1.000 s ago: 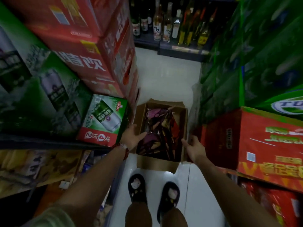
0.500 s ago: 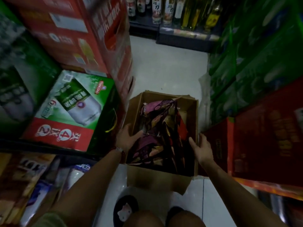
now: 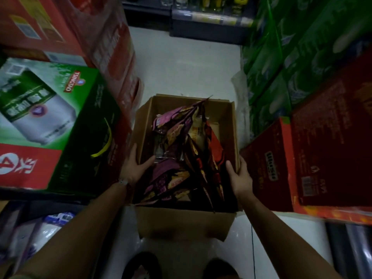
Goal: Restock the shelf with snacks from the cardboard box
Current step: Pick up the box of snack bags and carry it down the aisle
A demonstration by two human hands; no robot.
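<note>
At the centre of the frame stands the cardboard box (image 3: 185, 222), with snack bags (image 3: 181, 158) inside. The left hand (image 3: 133, 168) grips its left wall, the right hand (image 3: 240, 178) seemingly its right wall, between stacked green beer cartons (image 3: 50, 121) and red cartons (image 3: 291, 168).

- Light: dim overall, with a colour cast toward dark red and green.
- Brightest area: the pale floor (image 3: 187, 63), lit from above, with a soft sheen near the bottom.
- Shadows: deep inside the box (image 3: 227, 125) and under the left shelf (image 3: 50, 196).
- Blur: green cartons (image 3: 298, 53) at right smeared; far bottles (image 3: 209, 3) soft.
- Distortion: wide-angle bending at the edges.
</note>
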